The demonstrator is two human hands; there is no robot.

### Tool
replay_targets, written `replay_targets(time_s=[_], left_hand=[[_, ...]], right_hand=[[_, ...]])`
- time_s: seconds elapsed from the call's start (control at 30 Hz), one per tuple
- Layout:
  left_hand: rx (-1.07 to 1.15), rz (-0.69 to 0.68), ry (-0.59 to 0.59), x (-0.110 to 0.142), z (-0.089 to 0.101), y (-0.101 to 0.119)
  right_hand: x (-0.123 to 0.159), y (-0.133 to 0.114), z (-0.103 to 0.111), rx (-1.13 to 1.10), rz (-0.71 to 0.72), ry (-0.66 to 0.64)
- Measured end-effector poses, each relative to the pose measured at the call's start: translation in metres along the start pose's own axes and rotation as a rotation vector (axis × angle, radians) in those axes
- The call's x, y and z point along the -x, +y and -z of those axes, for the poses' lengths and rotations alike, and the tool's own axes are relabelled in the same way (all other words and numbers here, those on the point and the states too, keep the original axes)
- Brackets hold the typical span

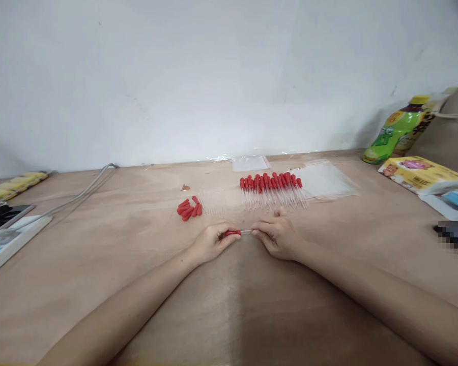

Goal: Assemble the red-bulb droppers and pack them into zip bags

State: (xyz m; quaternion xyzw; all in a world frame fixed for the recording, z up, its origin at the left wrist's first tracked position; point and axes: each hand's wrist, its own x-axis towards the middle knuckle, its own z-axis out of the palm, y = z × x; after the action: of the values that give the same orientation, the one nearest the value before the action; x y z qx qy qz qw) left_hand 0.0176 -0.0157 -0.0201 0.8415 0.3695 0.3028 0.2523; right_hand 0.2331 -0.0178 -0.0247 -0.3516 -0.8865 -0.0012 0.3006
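Found in the left hand (212,242), on the near middle of the table (183,310): a red bulb (233,232), gripped between thumb and fingers. Found in the right hand (278,240): a clear tube (246,232), pinched at the fingertips and meeting the bulb's right end; depth of insertion impossible to tell. Noted beyond the left hand: loose red bulbs (187,213), with loose clear tubes (212,207) just to the right. Noted farther right: red-topped droppers (266,183) in a row, beside plastic bags (326,180). Noted at far right: a green bottle (394,131) near a yellow packet (423,174).

Left grip (211,243) on red bulb (234,232), right grip (278,239) on tube (246,232) (thin)
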Motion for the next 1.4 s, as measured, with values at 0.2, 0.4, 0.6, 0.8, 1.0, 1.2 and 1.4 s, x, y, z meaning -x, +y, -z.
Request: replay_targets(time_s=[0.2,0.4,0.6,0.8,1.0,1.2,1.4], left_hand=[[-0.005,-0.036,0.017,0.001,-0.001,-0.002],[-0.084,-0.117,0.043,-0.002,0.002,-0.004],[-0.155,-0.086,0.164,-0.003,0.008,-0.009],[-0.151,0.098,0.171,-0.001,0.009,-0.016],[-0.212,0.039,0.088,-0.003,0.01,-0.01],[-0.218,0.038,0.079,-0.002,0.011,-0.011],[-0.246,0.064,0.078,-0.005,0.015,-0.009]], right_hand=[[-0.004,-0.006,-0.005,-0.018,-0.025,-0.057],[-0.009,-0.008,-0.006,-0.066,-0.088,-0.144],[-0.026,-0.012,0.011,-0.06,-0.115,-0.238],[-0.05,0.017,0.018,-0.168,-0.607,-0.104],[-0.079,0.05,0.001,0.109,-0.875,0.061],[-0.089,0.057,-0.017,0.235,-0.866,-0.015],[-0.088,0.039,-0.022,0.273,-0.664,-0.01]])
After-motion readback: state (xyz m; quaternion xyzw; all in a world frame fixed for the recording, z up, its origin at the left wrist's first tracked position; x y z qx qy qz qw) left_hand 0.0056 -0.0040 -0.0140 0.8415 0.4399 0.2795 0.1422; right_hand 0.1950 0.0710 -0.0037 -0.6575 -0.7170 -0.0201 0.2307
